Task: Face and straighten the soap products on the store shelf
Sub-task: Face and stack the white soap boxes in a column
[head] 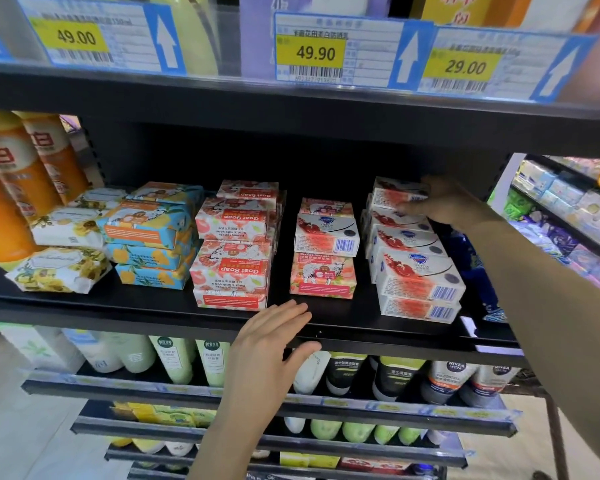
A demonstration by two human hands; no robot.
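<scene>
Soap boxes stand in stacks on a black shelf (343, 320). My right hand (444, 202) reaches to the back right and grips a white and red soap box (394, 195) on top of the rear stack. In front of it sits a stepped stack of white Safeguard boxes (420, 285). A Safeguard box (326, 237) lies on a pink goat soap box (323, 277) in the middle. To their left, red Goat Soap boxes (231, 268) sit upside down. My left hand (274, 337) rests open on the shelf's front edge, fingers straight.
Blue and yellow soap packs (149, 237) and floral wrapped soaps (59, 268) fill the left, beside orange bottles (11, 188). Price tags (316, 51) hang from the shelf above. Tubes and bottles (388, 379) line the shelves below. Another aisle shelf (568, 209) is at right.
</scene>
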